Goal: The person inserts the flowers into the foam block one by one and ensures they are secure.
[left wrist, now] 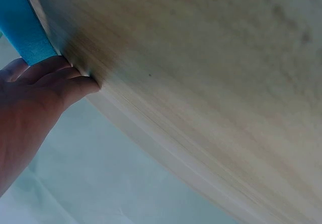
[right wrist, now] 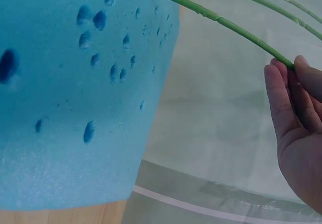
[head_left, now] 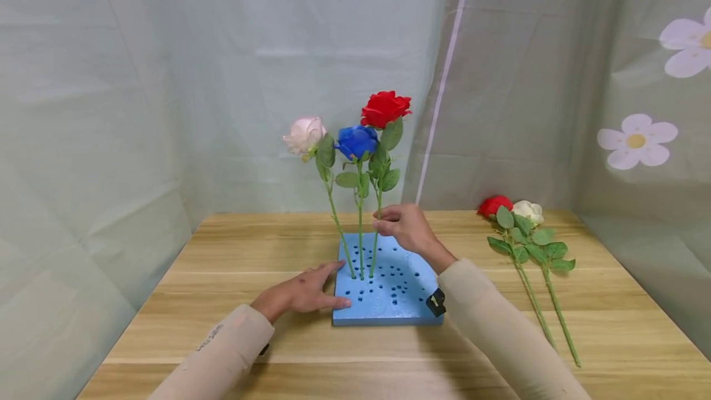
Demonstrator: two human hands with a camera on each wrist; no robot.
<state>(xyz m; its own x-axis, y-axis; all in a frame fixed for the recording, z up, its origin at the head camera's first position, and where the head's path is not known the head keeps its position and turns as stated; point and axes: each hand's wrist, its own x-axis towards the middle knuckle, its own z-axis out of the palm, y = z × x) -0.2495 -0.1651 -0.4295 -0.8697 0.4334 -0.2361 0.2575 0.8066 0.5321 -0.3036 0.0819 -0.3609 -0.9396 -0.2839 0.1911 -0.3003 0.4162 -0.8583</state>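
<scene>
beige sleeves reach in from the near edge over the pale wood desk. the left hand lies flat with fingers straight and spread, fingertips touching the left edge of the blue foam block, pressing down beside it; the left wrist view shows the same contact, fingers against the foam's corner on the wood. the right hand is raised above the block's far half, thumb and fingers pinching the stem of the red rose partway up; the right wrist view shows the green stem running from the fingers down into a hole in the foam.

to do this well, i would judge the grip should stay low on the stem so it does not bow, the stem be kept in line with its hole and pushed straight down, and the flat hand keep the block from sliding or tipping. the neighbouring stems stand very close, so the pinching fingers need to avoid nudging them.

counted: one foam block, pitted with many holes. three roses stand upright in it, close together near its left side: a pink rose, a blue rose and the red one, tallest. further right, well apart from the block, two more flowers lie on the desk side by side, a second red rose and a white rose, heads pointing away. behind all hangs a pale green curtain with printed daisies on the right.
</scene>
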